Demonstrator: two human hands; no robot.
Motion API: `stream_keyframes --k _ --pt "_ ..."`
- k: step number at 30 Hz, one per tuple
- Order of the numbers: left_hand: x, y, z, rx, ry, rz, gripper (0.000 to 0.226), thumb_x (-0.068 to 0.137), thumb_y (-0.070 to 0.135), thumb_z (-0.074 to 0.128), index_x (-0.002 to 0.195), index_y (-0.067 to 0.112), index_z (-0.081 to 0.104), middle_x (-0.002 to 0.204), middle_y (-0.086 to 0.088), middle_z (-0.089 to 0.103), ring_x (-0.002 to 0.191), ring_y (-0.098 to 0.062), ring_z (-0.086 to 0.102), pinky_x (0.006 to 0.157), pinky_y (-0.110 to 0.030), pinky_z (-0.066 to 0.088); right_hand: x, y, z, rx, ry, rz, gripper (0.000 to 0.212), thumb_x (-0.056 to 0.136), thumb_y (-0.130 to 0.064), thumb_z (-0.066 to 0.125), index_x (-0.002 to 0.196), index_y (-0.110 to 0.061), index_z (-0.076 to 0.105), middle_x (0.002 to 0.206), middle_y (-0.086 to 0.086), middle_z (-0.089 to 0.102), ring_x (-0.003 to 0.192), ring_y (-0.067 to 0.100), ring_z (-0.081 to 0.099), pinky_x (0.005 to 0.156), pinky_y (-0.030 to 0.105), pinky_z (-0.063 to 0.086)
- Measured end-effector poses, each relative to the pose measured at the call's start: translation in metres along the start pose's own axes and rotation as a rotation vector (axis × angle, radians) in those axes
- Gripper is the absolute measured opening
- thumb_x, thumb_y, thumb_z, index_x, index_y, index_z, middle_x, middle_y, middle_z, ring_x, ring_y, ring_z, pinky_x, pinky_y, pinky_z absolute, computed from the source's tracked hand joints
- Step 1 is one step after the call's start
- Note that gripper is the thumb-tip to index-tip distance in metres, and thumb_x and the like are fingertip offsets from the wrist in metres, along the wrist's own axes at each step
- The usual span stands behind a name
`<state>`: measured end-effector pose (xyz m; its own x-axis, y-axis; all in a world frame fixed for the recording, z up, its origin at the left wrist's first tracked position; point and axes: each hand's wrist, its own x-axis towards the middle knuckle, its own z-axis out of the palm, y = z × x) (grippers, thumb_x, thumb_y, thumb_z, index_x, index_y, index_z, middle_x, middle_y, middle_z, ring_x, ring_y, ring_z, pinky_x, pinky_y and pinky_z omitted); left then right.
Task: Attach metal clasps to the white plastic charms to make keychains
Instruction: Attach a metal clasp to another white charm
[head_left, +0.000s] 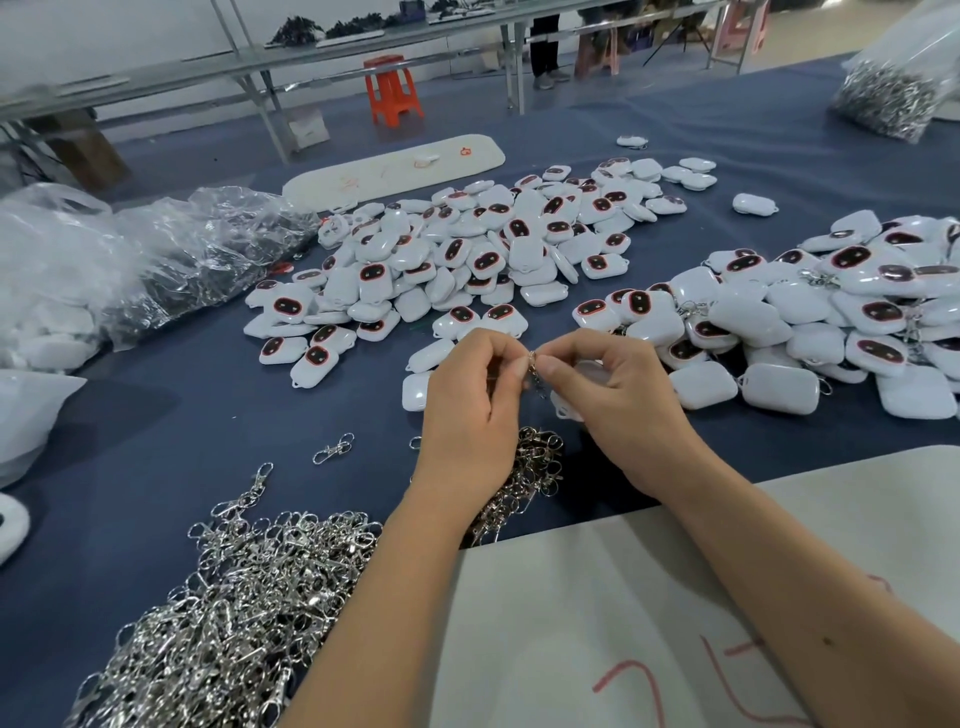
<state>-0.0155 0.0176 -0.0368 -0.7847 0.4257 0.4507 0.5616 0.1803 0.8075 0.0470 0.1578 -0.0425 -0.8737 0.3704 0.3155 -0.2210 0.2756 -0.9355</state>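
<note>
**Over the blue cloth: a clasp being fitted**

Between both hands, the ring should be held steady while the charm's loop is threaded through. By the left hand (470, 400) the metal clasp (532, 364) is pinched, fingers curled; by the right hand (613, 400) it is pinched too, a white charm (566, 402) tucked beneath.

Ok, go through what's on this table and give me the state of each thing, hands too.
left hand: pinching the metal clasp
right hand: pinching the clasp, a white charm under it
metal clasp: held between both hands
loose clasps: heaped
plain charms: piled, no clasps visible
right pile: some clasps visible
far bag: holds metal parts
</note>
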Motion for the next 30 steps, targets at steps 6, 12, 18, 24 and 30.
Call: stream_keyframes --k 6,12,18,24,30 --pt "-0.0001 0.0002 0.0003 -0.020 -0.023 0.020 0.015 0.100 0.005 0.057 0.090 0.014 0.062 0.080 0.004 0.064 0.078 -0.019 0.062 0.074 -0.035 0.053 -0.0004 -0.0026 -0.0031 0.072 -0.006 0.023 0.013 0.097 -0.011 0.072 0.089 -0.020 0.078 0.077 -0.007 0.072 0.071 0.003 0.060 0.070 0.013 0.047" --pt "-0.0005 -0.0029 -0.0020 0.007 -0.052 0.002 0.015 0.097 0.008 0.060 0.088 0.019 0.065 0.081 0.009 0.066 0.081 -0.018 0.065 0.078 -0.042 0.056 -0.0023 -0.0075 -0.0043 -0.249 0.040 -0.213 0.013 0.092 0.004 0.072 0.088 -0.008 0.076 0.079 -0.008 0.061 0.077 0.008 0.059 0.073 0.019 0.045" --pt "-0.0011 -0.0028 -0.0010 0.031 -0.054 -0.026 0.018 0.098 0.010 0.058 0.085 0.020 0.064 0.077 0.010 0.067 0.079 -0.015 0.065 0.076 -0.037 0.056 -0.0027 -0.0076 -0.0064 -0.472 0.074 -0.398 0.013 0.091 0.005 0.071 0.086 -0.007 0.074 0.082 -0.005 0.058 0.073 0.016 0.055 0.065 0.039 0.047" --pt "-0.0029 0.0004 0.0020 0.123 -0.009 0.013 0.019 0.102 0.007 0.050 0.088 0.017 0.058 0.083 0.006 0.062 0.083 -0.014 0.059 0.074 -0.028 0.048 -0.0037 -0.0068 -0.0021 -0.479 0.109 -0.378 0.010 0.090 0.003 0.075 0.086 -0.006 0.075 0.080 -0.002 0.058 0.070 0.021 0.056 0.064 0.042 0.047" --pt "-0.0015 0.0048 -0.0002 0.213 -0.044 0.069 0.018 0.100 0.003 0.049 0.088 0.017 0.054 0.086 0.008 0.054 0.083 -0.011 0.050 0.070 -0.026 0.041 -0.0043 -0.0058 -0.0044 -0.247 0.062 -0.211 0.009 0.094 -0.005 0.075 0.087 -0.012 0.076 0.071 -0.007 0.062 0.067 0.009 0.057 0.068 0.018 0.045"
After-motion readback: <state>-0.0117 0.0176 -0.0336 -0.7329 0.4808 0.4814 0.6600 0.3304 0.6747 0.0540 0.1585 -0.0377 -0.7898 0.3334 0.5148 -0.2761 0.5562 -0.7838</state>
